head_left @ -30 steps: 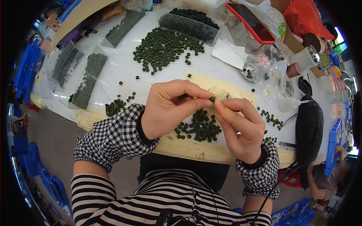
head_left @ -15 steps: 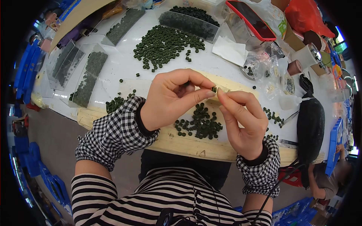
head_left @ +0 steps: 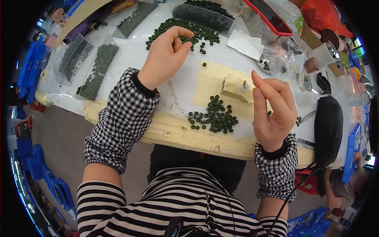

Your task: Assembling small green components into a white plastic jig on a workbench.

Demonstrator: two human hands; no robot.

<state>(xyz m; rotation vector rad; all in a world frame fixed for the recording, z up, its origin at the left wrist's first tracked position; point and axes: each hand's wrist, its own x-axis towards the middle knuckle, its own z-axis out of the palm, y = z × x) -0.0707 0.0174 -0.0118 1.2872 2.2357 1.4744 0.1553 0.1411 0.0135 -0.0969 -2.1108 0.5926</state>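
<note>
My left hand (head_left: 167, 57) reaches over the large heap of small dark green round pieces (head_left: 203, 33) at the back. Its thumb and forefinger are curled with a gap between their tips, and I see nothing held there. To the right, my right hand (head_left: 276, 108) hovers beside a cream-coloured block (head_left: 236, 88) with a short pin on it. Its thumb and forefinger stand apart, with no piece visible between them. A smaller pile of the same green pieces (head_left: 221, 118) lies in front of the block. One loose piece (head_left: 204, 64) rests on the yellowish sheet (head_left: 203, 81).
Clear boxes of green pieces stand at the back (head_left: 203, 17) and left (head_left: 98, 73). A red-cased phone (head_left: 272, 17) lies at the back right near a white tissue (head_left: 245, 44). A black pouch (head_left: 327, 130) hangs at the right edge. The wooden table edge (head_left: 177, 140) runs before me.
My hands were together above the block with a small green piece at the fingertips. The left has moved away to the back heap, the right slightly rightward, exposing the block.
</note>
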